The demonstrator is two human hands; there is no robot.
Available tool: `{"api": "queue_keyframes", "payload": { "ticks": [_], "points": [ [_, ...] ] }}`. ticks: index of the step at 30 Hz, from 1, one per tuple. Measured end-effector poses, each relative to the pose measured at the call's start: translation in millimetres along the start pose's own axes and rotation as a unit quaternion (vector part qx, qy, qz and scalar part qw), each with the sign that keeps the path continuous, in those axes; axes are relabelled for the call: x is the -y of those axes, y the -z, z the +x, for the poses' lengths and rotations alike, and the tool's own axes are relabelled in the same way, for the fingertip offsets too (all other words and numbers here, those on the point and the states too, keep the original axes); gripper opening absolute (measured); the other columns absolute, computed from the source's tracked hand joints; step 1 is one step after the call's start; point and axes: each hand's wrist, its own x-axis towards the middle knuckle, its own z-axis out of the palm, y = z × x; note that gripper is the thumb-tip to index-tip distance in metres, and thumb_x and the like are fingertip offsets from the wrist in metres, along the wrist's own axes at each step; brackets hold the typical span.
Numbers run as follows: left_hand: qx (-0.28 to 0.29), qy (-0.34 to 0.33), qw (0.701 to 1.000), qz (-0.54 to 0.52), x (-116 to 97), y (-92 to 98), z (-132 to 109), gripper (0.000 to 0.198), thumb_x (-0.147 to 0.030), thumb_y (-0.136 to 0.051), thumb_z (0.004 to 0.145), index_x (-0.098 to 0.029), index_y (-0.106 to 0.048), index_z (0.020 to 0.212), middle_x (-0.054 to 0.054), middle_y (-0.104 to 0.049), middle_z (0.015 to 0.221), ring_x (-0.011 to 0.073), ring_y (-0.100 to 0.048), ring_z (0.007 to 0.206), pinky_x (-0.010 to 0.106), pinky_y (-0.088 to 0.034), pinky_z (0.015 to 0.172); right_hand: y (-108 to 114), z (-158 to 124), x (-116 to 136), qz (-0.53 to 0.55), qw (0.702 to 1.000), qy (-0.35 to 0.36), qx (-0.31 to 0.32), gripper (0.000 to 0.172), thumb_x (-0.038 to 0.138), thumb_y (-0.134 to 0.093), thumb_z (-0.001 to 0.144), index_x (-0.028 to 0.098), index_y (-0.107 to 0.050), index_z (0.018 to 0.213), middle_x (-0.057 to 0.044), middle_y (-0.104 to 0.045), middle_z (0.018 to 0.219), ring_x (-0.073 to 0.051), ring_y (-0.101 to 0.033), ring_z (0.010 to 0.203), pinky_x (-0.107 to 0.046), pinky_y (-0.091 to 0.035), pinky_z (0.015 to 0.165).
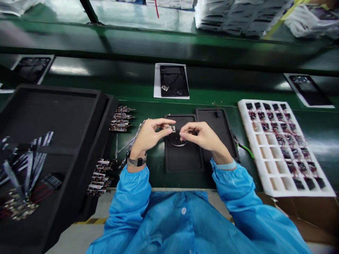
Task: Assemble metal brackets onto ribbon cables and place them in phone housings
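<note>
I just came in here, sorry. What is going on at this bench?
A person in a blue smock holds a small circuit board in the left hand, with the right hand close beside it, above a black mat. Rows of small boards lie to the left, and a white foam tray of wired boards sits to the right. A black panel lies farther ahead.

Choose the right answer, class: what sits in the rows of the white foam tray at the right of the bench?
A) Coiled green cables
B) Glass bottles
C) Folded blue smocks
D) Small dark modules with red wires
D: the white foam tray holds rows of small dark modules with thin red wires.
</note>
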Motion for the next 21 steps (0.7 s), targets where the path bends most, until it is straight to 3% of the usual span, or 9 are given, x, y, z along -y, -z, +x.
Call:
{"api": "queue_keyframes", "payload": {
  "ticks": [4, 9, 21],
  "points": [
    [0.058, 0.009, 0.998, 0.028, 2, -1.2, 1, 0.014, -0.025, -0.081, 0.083, -0.019, -0.081, 0.096, 0.005, -0.077, 0.086, 0.0192, -0.069, 0.081, 0.031, -0.052, 0.077, 0, 0, -3, 0.012, 0.999, -0.014, 0.038, 0.024, 0.042, -0.075, 0.092, 0.018, -0.075, 0.09, -0.005, -0.077, 0.079, -0.018, -0.071, 0.071, -0.03, -0.055, 0.068],
    [0.112, 0.015, 0.992, 0.064, 0, -2.0, 0, 0.012, -0.026, -0.077, 0.087, -0.02, -0.082, 0.096, 0.005, -0.078, 0.088, 0.0201, -0.069, 0.081, 0.031, -0.052, 0.077, -2, 1, -8, 0.039, 0.997, -0.025, 0.069, 0.021, 0.037, -0.075, 0.09, 0.017, -0.074, 0.089, -0.004, -0.077, 0.076, -0.017, -0.071, 0.07, -0.029, -0.056, 0.07],
    [0.119, 0.009, 0.987, 0.103, 2, -6.6, 2, 0.011, -0.025, -0.077, 0.086, -0.022, -0.084, 0.093, 0.004, -0.079, 0.086, 0.0198, -0.069, 0.079, 0.032, -0.051, 0.077, -1, 2, -19, 0.069, 0.989, -0.081, 0.103, 0.024, 0.038, -0.078, 0.086, 0.015, -0.075, 0.088, -0.005, -0.078, 0.074, -0.017, -0.073, 0.066, -0.028, -0.057, 0.068]
  ]
}}
